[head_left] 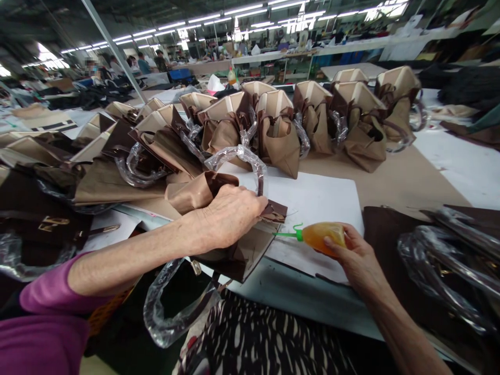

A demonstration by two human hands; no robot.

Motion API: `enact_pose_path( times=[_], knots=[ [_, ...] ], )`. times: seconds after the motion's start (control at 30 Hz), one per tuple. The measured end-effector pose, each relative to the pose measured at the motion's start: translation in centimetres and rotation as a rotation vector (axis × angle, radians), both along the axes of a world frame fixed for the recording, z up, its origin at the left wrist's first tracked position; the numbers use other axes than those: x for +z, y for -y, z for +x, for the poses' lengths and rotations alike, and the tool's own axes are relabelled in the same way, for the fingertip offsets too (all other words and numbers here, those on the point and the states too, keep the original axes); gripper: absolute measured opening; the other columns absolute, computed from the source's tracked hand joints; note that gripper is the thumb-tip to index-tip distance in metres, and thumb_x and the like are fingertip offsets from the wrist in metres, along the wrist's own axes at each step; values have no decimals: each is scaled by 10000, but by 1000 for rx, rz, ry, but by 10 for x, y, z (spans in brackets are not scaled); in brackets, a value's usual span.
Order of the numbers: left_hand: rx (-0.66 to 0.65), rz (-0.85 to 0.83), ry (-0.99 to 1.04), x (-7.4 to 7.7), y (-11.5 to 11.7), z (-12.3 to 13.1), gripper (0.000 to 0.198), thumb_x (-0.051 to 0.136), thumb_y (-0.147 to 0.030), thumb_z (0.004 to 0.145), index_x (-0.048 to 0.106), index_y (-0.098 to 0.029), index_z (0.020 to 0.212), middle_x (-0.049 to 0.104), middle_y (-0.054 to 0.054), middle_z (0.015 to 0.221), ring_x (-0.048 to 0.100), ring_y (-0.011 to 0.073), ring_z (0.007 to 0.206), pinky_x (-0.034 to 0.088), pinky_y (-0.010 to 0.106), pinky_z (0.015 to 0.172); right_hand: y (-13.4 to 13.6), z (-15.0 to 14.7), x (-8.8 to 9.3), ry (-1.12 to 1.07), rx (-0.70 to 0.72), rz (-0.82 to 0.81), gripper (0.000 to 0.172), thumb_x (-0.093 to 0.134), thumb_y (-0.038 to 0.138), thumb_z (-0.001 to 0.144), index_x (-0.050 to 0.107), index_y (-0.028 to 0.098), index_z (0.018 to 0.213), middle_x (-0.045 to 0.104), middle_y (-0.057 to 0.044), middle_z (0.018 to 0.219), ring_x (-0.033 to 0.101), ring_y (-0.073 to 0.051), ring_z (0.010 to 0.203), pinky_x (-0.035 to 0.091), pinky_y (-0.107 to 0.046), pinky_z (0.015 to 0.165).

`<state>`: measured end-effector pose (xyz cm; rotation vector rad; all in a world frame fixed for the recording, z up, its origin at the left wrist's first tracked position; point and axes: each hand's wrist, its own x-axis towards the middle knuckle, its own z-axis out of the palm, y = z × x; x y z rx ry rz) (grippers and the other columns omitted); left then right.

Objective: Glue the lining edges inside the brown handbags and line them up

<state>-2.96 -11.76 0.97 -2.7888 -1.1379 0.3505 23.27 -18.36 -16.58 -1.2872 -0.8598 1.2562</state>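
My left hand is closed on the edge of a brown handbag, which lies tilted at the table's front edge. One plastic-wrapped handle of this bag rises behind the hand; the other hangs below the table edge. In my right hand is a squeeze bottle of amber liquid, held on its side. Its thin green nozzle points left, with the tip close to the bag's edge; whether it touches, I cannot tell. The fingertips of my left hand are partly hidden by the hand itself.
Several brown handbags stand in a row behind, with more bags crowded at the left. Dark bag pieces with wrapped handles lie at the right. White paper covers part of the table. People are in the far background.
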Motion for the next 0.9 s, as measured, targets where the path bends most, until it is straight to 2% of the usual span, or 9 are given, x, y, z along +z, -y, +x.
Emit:
enact_pose_path(
  times=[0.27, 0.37, 0.57, 0.77, 0.9],
  knots=[
    [-8, -7, 38, -2, 2, -3, 114, 490, -177, 906, 603, -169, 893, 687, 67, 842, 649, 243, 776, 360, 318, 566, 7, -6, 4, -83, -39, -39, 502, 875, 430, 647, 609, 222, 1018, 665, -32, 994, 636, -233, 915, 587, -313, 776],
    [-10, -19, 43, -1, 3, -3, 102, 503, -190, 900, 603, -172, 888, 689, 68, 844, 649, 243, 778, 348, 315, 562, 11, -8, 9, -102, -22, -64, 499, 878, 418, 649, 617, 213, 1022, 664, -43, 1005, 637, -244, 926, 583, -324, 784],
    [-15, -6, 51, -4, 3, -4, 112, 499, -215, 910, 602, -175, 888, 691, 73, 841, 648, 250, 759, 339, 325, 559, 23, -14, 17, -123, 11, -95, 496, 887, 420, 634, 645, 209, 1012, 672, -53, 951, 643, -228, 826, 575, -285, 694],
    [-28, 5, 60, -6, 4, -4, 109, 512, -222, 904, 608, -172, 886, 692, 69, 836, 647, 247, 746, 333, 325, 552, 33, -26, 27, -113, 17, -58, 444, 868, 435, 651, 670, 220, 985, 678, -58, 945, 638, -223, 824, 556, -281, 714],
    [-26, 4, 60, -6, 4, -4, 115, 516, -225, 903, 614, -171, 877, 692, 66, 835, 649, 242, 748, 329, 327, 553, 38, -34, 37, -73, 37, -63, 458, 869, 459, 622, 674, 207, 951, 678, -74, 894, 643, -243, 786, 556, -292, 667]
  ],
)
